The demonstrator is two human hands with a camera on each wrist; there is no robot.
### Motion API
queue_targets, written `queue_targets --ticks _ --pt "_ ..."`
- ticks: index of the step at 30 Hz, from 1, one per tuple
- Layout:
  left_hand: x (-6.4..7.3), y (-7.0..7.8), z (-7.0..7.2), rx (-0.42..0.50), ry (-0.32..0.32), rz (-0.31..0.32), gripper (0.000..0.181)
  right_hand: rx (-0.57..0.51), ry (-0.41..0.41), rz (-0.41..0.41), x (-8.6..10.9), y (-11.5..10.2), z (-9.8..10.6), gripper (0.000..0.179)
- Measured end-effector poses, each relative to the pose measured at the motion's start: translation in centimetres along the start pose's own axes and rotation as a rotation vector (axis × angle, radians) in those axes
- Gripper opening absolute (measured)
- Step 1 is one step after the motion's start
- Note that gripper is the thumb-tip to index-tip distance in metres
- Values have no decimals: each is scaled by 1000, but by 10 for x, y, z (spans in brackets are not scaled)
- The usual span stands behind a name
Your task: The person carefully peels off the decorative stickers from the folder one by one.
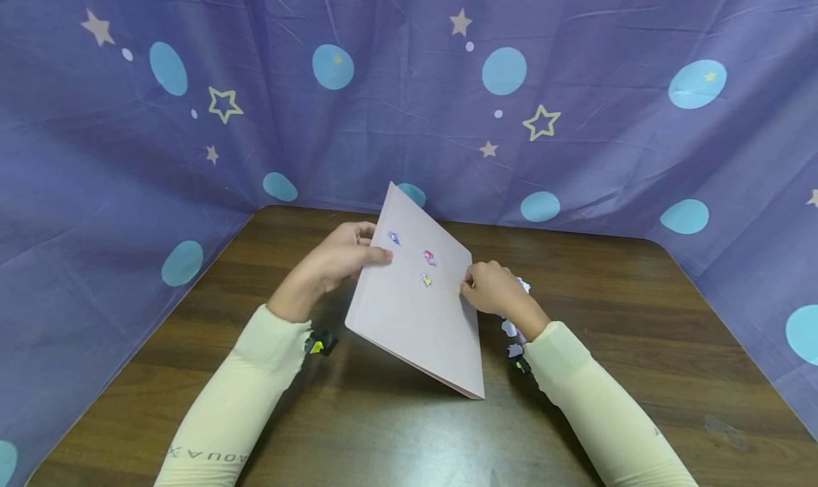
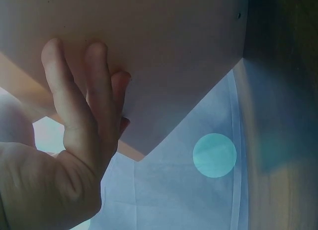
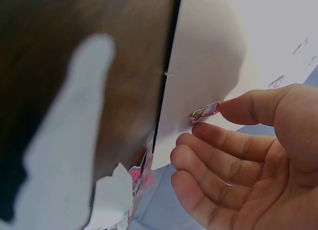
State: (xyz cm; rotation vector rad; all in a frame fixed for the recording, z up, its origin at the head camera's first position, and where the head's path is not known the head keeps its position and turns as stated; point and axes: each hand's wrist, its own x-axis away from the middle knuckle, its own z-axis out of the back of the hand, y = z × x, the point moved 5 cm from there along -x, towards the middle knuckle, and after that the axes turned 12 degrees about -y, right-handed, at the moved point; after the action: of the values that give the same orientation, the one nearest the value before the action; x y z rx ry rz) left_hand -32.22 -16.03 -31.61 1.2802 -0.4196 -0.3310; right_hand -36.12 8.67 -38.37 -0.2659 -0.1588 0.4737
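A pale pink board is held tilted above the table, its lower right corner nearest me. My left hand grips its left edge, thumb on the front face and fingers spread against the back. Three small stickers are on the front: a bluish one, a pink-red one and a yellowish one. At the right edge, my right hand pinches a small pink sticker between thumb and index finger, close against the board. Whether it touches the board, I cannot tell.
Several white-backed cut-outs lie on the brown wooden table, partly hidden under my right wrist. A clear scrap lies at the near right. Behind the table hangs a purple curtain with stars and dots.
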Motion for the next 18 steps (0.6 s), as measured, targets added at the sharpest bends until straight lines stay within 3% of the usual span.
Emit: queue_targets --ticks 18 --pt "-1 -1 0 -3 1 -1 42 -14 26 -20 0 3 0 28"
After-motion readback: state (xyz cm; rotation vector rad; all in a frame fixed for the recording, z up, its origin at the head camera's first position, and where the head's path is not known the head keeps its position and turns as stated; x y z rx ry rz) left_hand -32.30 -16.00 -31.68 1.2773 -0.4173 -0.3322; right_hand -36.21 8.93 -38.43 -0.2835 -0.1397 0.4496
